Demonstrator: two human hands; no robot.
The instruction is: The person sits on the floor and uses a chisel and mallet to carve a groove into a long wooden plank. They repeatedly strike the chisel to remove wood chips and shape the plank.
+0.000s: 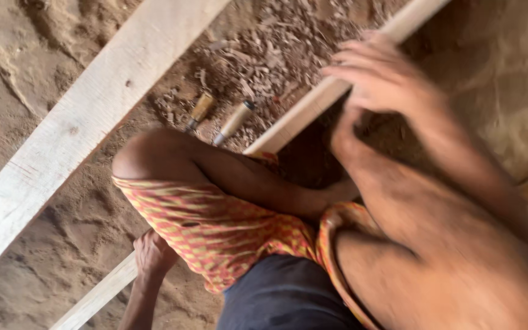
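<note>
While the narrow wooden strip [313, 104] runs diagonally across the sandy floor [32, 61] under the person's bent legs, left hand [152, 253] is wrapped round its lower end, right hand [380, 76] rests loosely open up top. Two wood-handled chisels [218, 119] lie in shavings [276, 49] nearby, wide plank [87, 116] beside.

I see no package, label, sign or screen anywhere around me here.
</note>
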